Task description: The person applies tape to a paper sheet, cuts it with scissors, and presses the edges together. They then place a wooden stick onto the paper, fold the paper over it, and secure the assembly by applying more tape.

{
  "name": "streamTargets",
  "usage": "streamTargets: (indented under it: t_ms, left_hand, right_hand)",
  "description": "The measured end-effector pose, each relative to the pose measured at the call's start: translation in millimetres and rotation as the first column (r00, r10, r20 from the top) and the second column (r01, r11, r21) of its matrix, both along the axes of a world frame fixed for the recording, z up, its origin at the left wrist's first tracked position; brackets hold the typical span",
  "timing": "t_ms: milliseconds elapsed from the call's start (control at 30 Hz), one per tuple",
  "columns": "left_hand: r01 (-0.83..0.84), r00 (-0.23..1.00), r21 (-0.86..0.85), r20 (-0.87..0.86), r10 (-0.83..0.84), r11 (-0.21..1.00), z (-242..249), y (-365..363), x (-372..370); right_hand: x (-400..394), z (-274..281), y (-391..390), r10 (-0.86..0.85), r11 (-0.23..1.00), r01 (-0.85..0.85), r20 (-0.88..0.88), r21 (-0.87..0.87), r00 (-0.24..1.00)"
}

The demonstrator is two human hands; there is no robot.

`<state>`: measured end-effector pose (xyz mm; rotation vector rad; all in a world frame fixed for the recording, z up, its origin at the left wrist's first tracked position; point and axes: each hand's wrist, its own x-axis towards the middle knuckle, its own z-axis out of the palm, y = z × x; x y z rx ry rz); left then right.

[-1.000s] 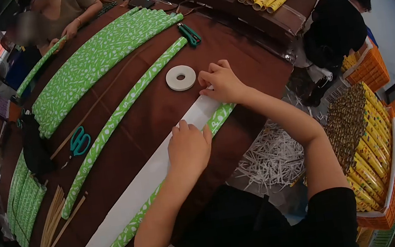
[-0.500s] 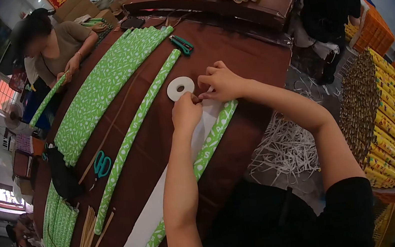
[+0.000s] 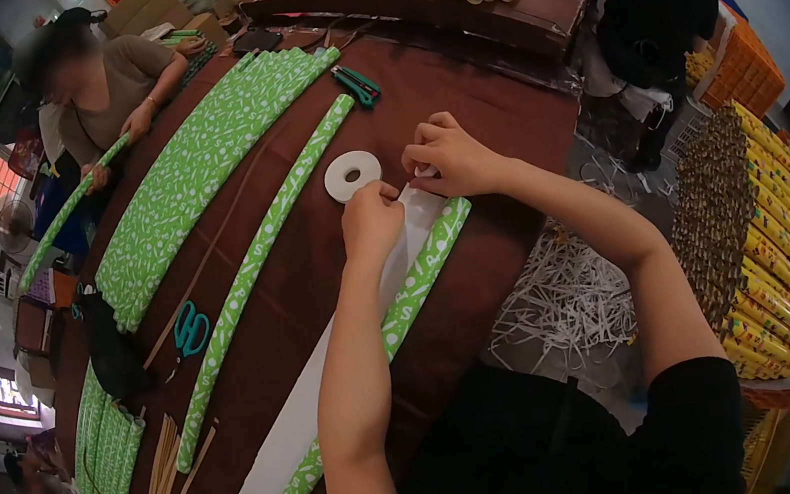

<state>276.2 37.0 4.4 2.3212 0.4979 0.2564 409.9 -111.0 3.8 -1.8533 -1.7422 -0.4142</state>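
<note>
A partly unrolled sheet of green patterned wrapping paper (image 3: 412,295) lies slantwise before me, its white underside (image 3: 284,465) showing along the left. At its far end, my left hand (image 3: 373,222) pinches the paper's corner. Just right of it, my right hand (image 3: 456,160) is closed, with thumb and fingers curled together; a small white bit shows at its fingertips, too hidden to name. A roll of white double-sided tape (image 3: 335,181) lies flat beyond my left hand. To the left, a finished-looking green paper roll (image 3: 261,266) lies lengthwise.
Left are a row of green rolls (image 3: 204,183), teal scissors (image 3: 190,328) and thin wooden strips (image 3: 165,481). A teal cutter (image 3: 357,85) lies farther off. Shredded paper (image 3: 563,294) covers the floor beside a basket of yellow rolls (image 3: 781,263). Two people work nearby.
My right hand has drawn slightly away from my left, and a small white bit now shows at its fingers. The co-worker at left has swung a green roll lower, toward the left.
</note>
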Motion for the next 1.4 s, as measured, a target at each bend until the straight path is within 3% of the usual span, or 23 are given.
streamTargets:
  t_ms: [467, 867, 1033, 1300, 1400]
  left_hand:
    - [0.021, 0.998, -0.156, 0.060, -0.012, 0.988, -7, 1, 5]
    - [0.007, 0.989, 0.025, 0.147, -0.011, 1.000, -16, -9, 11]
    - [-0.001, 0.978, -0.023, 0.207, 0.006, 1.000, -18, -10, 11]
    - [0.005, 0.976, 0.041, 0.217, -0.014, 0.999, -29, -6, 17]
    - [0.008, 0.983, -0.005, 0.183, -0.007, 1.000, -28, -7, 17]
  right_hand:
    - [3, -15, 0, -0.028, 0.998, 0.030, -0.030, 0.055, 0.999]
    - [5, -21, -2, -0.054, 0.996, 0.059, -0.091, 0.062, 0.994]
    - [5, -19, -7, -0.034, 0.997, 0.044, -0.155, 0.063, 0.987]
    - [8, -23, -4, -0.008, 0.996, 0.016, -0.093, 0.089, 0.996]
    - [5, -20, -4, 0.001, 0.992, 0.007, -0.062, 0.123, 0.998]
